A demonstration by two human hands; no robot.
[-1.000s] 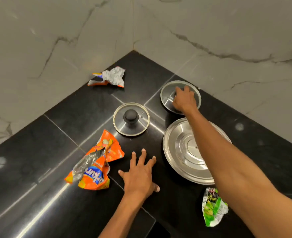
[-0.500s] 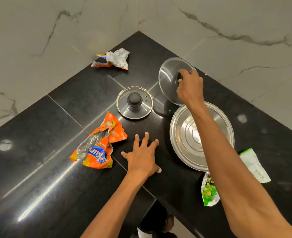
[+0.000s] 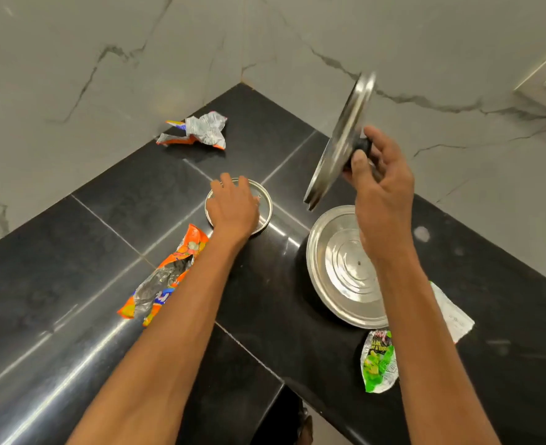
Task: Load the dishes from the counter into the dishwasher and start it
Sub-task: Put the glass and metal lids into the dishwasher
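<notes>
1. Mostly black counter [image 3: 72, 252], filling the lower frame.
2. Big steel plate [image 3: 339, 268] flat at centre right.
3. Steel lid [image 3: 342, 136] tilted up, upper right, right hand [image 3: 380, 184] closed round its knob.
4. Glass lid [image 3: 263, 203] at centre, under spread left hand [image 3: 233, 207].

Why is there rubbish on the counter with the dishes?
Four snack wrappers lie among the lids on the counter: an orange one, a crumpled silver one, a green one and a white one. They are litter, not dishes.
</notes>
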